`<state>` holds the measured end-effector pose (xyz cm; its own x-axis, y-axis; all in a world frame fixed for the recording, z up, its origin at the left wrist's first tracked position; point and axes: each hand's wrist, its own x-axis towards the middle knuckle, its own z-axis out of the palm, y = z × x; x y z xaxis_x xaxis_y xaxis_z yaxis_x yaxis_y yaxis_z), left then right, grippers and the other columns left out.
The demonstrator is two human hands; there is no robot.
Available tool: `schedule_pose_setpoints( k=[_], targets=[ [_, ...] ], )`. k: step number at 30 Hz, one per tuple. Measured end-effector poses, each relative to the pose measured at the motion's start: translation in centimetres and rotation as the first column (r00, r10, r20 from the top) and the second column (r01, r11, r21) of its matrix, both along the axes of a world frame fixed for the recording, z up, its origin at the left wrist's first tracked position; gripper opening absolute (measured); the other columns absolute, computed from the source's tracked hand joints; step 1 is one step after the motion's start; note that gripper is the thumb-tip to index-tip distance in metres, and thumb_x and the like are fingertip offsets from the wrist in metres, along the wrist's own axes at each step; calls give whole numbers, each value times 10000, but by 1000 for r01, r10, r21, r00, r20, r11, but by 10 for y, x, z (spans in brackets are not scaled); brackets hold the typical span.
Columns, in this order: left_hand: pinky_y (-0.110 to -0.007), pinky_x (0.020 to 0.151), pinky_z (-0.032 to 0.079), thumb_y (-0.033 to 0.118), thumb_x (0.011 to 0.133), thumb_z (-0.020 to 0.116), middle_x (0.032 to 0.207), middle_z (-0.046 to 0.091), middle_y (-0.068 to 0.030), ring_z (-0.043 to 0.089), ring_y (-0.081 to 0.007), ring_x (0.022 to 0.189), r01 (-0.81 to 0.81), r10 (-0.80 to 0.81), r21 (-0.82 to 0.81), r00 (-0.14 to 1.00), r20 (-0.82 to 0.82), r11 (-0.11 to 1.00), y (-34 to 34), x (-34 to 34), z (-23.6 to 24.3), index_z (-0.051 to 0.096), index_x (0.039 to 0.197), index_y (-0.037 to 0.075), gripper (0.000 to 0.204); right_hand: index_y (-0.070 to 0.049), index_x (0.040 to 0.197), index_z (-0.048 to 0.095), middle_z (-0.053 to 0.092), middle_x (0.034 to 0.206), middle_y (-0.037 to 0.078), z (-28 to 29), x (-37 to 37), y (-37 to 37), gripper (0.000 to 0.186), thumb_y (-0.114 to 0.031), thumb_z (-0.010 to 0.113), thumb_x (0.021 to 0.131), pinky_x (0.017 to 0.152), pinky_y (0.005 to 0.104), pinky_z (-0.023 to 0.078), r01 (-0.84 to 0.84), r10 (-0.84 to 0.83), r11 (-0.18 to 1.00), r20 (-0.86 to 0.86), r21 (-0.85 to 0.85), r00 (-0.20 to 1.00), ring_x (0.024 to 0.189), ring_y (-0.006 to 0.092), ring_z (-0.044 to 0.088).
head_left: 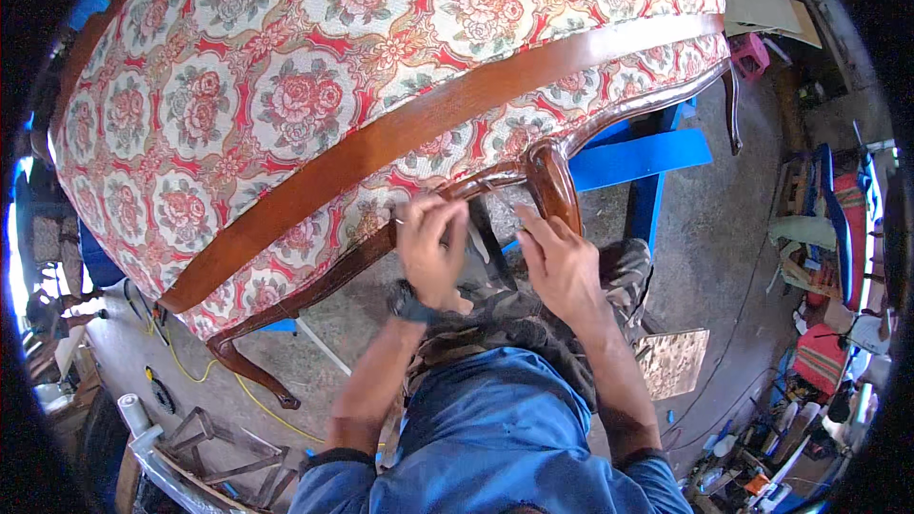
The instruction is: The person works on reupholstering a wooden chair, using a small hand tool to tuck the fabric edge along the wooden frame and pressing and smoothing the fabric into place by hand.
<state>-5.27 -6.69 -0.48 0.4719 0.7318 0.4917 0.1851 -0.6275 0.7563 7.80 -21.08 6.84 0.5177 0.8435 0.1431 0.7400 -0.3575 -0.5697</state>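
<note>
A large sofa upholstered in red-and-cream rose fabric (295, 95) fills the upper view, crossed by a long brown wooden band (314, 171). Below runs a carved, glossy wooden frame with a curved leg (550, 181). My left hand (430, 257) is at the lower trim left of that leg, fingers curled together, partly blurred. My right hand (562, 276) is just below the leg, thumb and forefinger pinched near a small thin item that I cannot make out. Whatever my left fingertips hold is too small or hidden to name.
Blue supports (640, 157) stand beneath the sofa. A yellow cord (196, 369) and wooden frame pieces (225, 447) lie at lower left, a board (671, 362) at right of my legs. Cluttered tools, cushions and scraps (819, 352) line the right side.
</note>
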Motion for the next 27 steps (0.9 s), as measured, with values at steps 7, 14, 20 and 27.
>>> schedule_pose_setpoints(
  k=[7,14,20,27],
  targets=[
    [-276,738,526,277,1108,575,932,701,-49,634,-110,797,320,-78,-867,946,314,382,-27,25,-16,696,1266,-15,353,-120,1323,710,641,818,128,-1,10,32,340,-197,684,993,618,452,577,-70,86,994,199,-86,976,678,339,691],
    [-289,902,509,230,1115,549,1154,706,-36,641,-120,978,527,29,-845,847,531,87,-14,44,-7,648,1378,-13,372,-119,1315,711,623,788,107,9,20,40,352,-178,695,969,591,436,582,-120,161,977,248,-174,955,656,312,690],
    [-321,954,509,206,1097,577,1239,702,-52,652,-153,1084,661,145,-746,749,647,-82,-11,41,-26,658,1349,-3,337,-82,1298,712,641,741,109,21,26,50,352,-175,689,959,577,439,594,-175,240,950,249,-257,938,633,316,698],
    [-299,936,511,211,1069,637,1207,721,-49,673,-146,1088,736,286,-672,664,691,-83,-15,38,-20,681,1298,12,306,-74,1266,724,662,783,142,16,16,53,308,-127,684,965,585,444,580,-167,216,956,199,-240,956,632,353,690]
  ],
)
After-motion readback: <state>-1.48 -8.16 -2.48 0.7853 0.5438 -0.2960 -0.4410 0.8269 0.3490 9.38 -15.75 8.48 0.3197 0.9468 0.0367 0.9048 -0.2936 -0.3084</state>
